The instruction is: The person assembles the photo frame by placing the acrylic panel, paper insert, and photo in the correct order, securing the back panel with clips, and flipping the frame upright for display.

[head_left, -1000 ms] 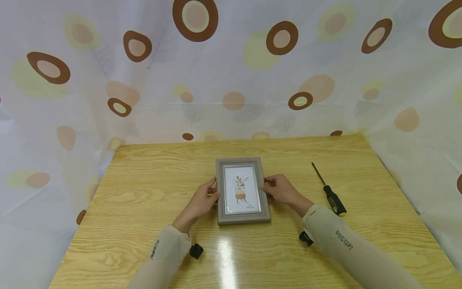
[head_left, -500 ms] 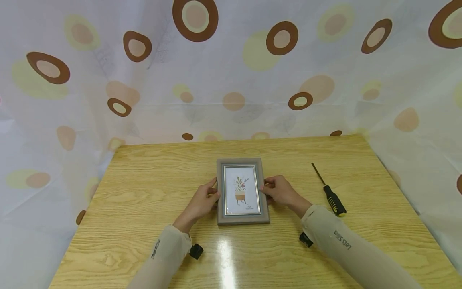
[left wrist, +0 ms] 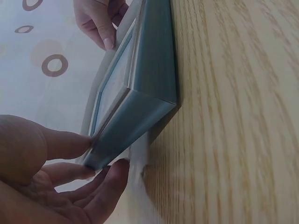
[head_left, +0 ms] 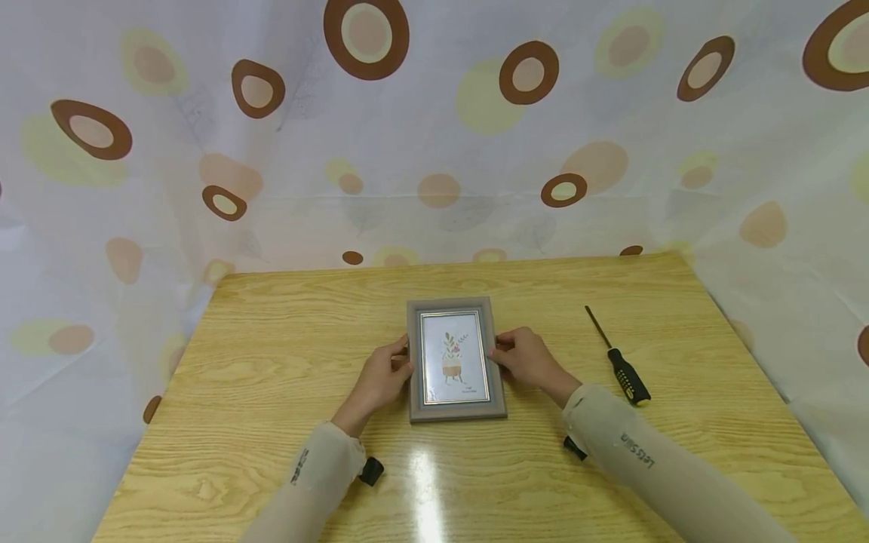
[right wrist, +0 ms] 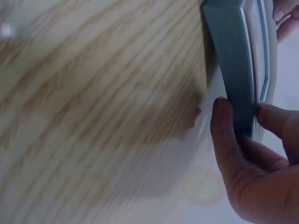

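A picture frame [head_left: 457,412] with a grey-brown border lies face up on the wooden table, showing a print of a potted plant under its pane. My left hand [head_left: 382,377] holds its left edge, and my right hand [head_left: 529,356] holds its right edge. In the left wrist view the left thumb [left wrist: 70,144] rests on the front rim while the fingers curl by the side and underneath. From the right wrist view, the right thumb [right wrist: 272,117] presses the front rim and the fingers lie along the side. The frame's underside is hidden.
A screwdriver [head_left: 628,377] with a black and yellow handle lies to the right of the right hand, its shaft pointing away. The wooden table [head_left: 271,317] ends at the back against a patterned cloth [head_left: 434,136], which also hangs at both sides.
The picture frame stays nearly in place, with only very slight shifts. Both hands keep their hold, and the forearms move slightly inward. The screwdriver lies as before.
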`<state>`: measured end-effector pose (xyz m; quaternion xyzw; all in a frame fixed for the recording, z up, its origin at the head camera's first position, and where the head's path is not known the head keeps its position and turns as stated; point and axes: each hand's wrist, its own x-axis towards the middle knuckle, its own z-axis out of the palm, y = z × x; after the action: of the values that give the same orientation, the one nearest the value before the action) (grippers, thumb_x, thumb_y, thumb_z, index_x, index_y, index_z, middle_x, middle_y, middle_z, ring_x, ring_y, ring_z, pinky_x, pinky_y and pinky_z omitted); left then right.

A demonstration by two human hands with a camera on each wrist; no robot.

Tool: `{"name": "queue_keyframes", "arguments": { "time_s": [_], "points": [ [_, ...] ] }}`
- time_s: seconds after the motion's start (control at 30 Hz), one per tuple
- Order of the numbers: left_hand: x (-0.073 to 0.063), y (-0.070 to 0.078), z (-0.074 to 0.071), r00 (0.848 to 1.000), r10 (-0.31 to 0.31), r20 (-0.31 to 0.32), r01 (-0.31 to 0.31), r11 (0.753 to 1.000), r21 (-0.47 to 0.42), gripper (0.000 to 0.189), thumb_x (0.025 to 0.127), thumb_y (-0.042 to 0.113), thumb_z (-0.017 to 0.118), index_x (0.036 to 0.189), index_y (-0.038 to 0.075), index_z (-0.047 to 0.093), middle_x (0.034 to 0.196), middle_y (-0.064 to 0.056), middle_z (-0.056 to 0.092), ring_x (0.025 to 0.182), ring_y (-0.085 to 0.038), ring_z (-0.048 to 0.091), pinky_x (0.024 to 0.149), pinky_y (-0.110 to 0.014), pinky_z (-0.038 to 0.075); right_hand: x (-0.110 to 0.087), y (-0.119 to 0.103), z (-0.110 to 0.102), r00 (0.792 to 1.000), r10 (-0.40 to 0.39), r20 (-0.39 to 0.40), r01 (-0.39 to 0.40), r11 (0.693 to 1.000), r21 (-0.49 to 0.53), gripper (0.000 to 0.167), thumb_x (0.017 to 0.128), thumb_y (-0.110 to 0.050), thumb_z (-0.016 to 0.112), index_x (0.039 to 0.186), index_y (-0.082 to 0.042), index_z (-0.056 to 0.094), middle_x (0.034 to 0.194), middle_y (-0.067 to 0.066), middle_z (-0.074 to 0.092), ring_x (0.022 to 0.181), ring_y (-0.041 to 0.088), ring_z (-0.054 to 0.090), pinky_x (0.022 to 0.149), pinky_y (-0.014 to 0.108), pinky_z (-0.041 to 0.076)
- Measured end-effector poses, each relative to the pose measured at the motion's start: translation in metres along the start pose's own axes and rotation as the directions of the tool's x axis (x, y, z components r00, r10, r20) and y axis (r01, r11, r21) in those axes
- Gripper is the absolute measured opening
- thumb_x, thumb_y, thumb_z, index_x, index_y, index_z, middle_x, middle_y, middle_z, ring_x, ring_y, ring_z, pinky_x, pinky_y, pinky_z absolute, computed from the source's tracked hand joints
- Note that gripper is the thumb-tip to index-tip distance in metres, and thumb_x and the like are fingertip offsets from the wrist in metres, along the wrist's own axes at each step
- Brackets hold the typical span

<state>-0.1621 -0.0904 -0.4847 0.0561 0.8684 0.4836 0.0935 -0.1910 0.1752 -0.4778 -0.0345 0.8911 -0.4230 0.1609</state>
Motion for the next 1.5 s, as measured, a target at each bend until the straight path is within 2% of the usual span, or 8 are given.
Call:
{"name": "queue_keyframes", "arguments": {
  "time_s": [0.13, 0.27, 0.53, 0.83, 1.03, 1.23, 1.37, 1.5],
  "points": [
    [0.000, 0.001, 0.001, 1.000, -0.010, -0.029, 0.012, 0.999, 0.045, 0.054, 0.099, 0.003, 0.061, 0.149, -0.005, 0.044, 0.139, -0.028, 0.057, 0.117, -0.039, 0.064, 0.097, -0.047, 0.055, 0.001, 0.002, 0.001, 0.998, -0.054, -0.031, 0.052, 0.996, -0.074, 0.032, 0.098, -0.014, 0.066, 0.120, 0.010, 0.068, 0.094, 0.014, 0.073, 0.076, 0.014, 0.063, 0.066, 0.026, 0.053],
    [0.001, 0.001, 0.002, 0.999, -0.022, -0.042, 0.025, 0.998, 0.064, 0.053, 0.098, 0.003, 0.061, 0.147, -0.007, 0.045, 0.132, -0.028, 0.057, 0.113, -0.036, 0.063, 0.096, -0.047, 0.054, 0.001, 0.003, 0.003, 0.995, -0.082, -0.047, 0.076, 0.990, -0.119, 0.033, 0.098, -0.014, 0.067, 0.119, 0.011, 0.069, 0.095, 0.014, 0.074, 0.077, 0.015, 0.064, 0.067, 0.028, 0.053],
    [0.006, -0.001, 0.004, 0.998, -0.005, -0.064, 0.010, 0.997, 0.078, 0.051, 0.094, -0.001, 0.062, 0.142, -0.012, 0.049, 0.119, -0.027, 0.059, 0.094, -0.026, 0.060, 0.077, -0.033, 0.052, 0.001, 0.000, 0.004, 0.992, -0.111, -0.051, 0.099, 0.974, -0.205, 0.034, 0.098, -0.015, 0.066, 0.120, 0.011, 0.068, 0.103, 0.017, 0.074, 0.093, 0.023, 0.068, 0.079, 0.038, 0.057],
    [0.010, -0.003, 0.007, 0.998, 0.000, -0.062, 0.005, 0.996, 0.086, 0.053, 0.092, -0.002, 0.060, 0.142, -0.015, 0.048, 0.108, -0.022, 0.059, 0.089, -0.021, 0.052, 0.071, -0.026, 0.043, 0.003, 0.001, 0.004, 0.992, -0.114, -0.048, 0.099, 0.965, -0.242, 0.032, 0.098, -0.017, 0.067, 0.117, 0.008, 0.071, 0.096, 0.013, 0.074, 0.084, 0.018, 0.064, 0.078, 0.038, 0.055],
    [0.011, -0.006, 0.008, 0.999, 0.000, -0.051, 0.005, 0.995, 0.104, 0.053, 0.092, -0.001, 0.059, 0.141, -0.015, 0.048, 0.096, -0.016, 0.055, 0.078, -0.018, 0.049, 0.062, -0.025, 0.039, 0.004, 0.003, 0.005, 0.991, -0.128, -0.032, 0.117, 0.964, -0.237, 0.029, 0.098, -0.016, 0.067, 0.112, 0.008, 0.073, 0.086, 0.009, 0.072, 0.073, 0.014, 0.056, 0.070, 0.030, 0.049],
    [0.012, -0.008, 0.008, 0.999, -0.029, -0.038, 0.032, 0.997, 0.073, 0.052, 0.095, 0.002, 0.057, 0.143, -0.013, 0.047, 0.108, -0.021, 0.056, 0.081, -0.018, 0.050, 0.060, -0.023, 0.040, 0.005, 0.004, 0.005, 0.992, -0.125, -0.024, 0.117, 0.968, -0.222, 0.026, 0.099, -0.017, 0.065, 0.107, 0.006, 0.074, 0.082, 0.007, 0.069, 0.071, 0.014, 0.055, 0.066, 0.028, 0.046],
    [0.013, -0.007, 0.007, 0.998, -0.055, -0.022, 0.056, 0.998, 0.028, 0.051, 0.098, 0.006, 0.055, 0.145, -0.011, 0.047, 0.124, -0.026, 0.060, 0.080, -0.017, 0.054, 0.061, -0.023, 0.044, 0.006, 0.006, 0.003, 0.992, -0.113, -0.049, 0.099, 0.971, -0.219, 0.032, 0.100, -0.021, 0.063, 0.114, 0.006, 0.072, 0.096, 0.011, 0.073, 0.082, 0.018, 0.062, 0.077, 0.037, 0.054],
    [0.014, -0.005, 0.004, 0.997, -0.072, -0.007, 0.072, 0.997, -0.026, 0.051, 0.098, 0.009, 0.055, 0.145, -0.010, 0.047, 0.127, -0.025, 0.064, 0.082, -0.019, 0.061, 0.064, -0.026, 0.051, 0.007, 0.009, 0.000, 0.990, -0.112, -0.084, 0.090, 0.968, -0.233, 0.035, 0.101, -0.025, 0.060, 0.117, 0.005, 0.071, 0.108, 0.016, 0.073, 0.096, 0.025, 0.067, 0.089, 0.046, 0.055]
  ]
}}
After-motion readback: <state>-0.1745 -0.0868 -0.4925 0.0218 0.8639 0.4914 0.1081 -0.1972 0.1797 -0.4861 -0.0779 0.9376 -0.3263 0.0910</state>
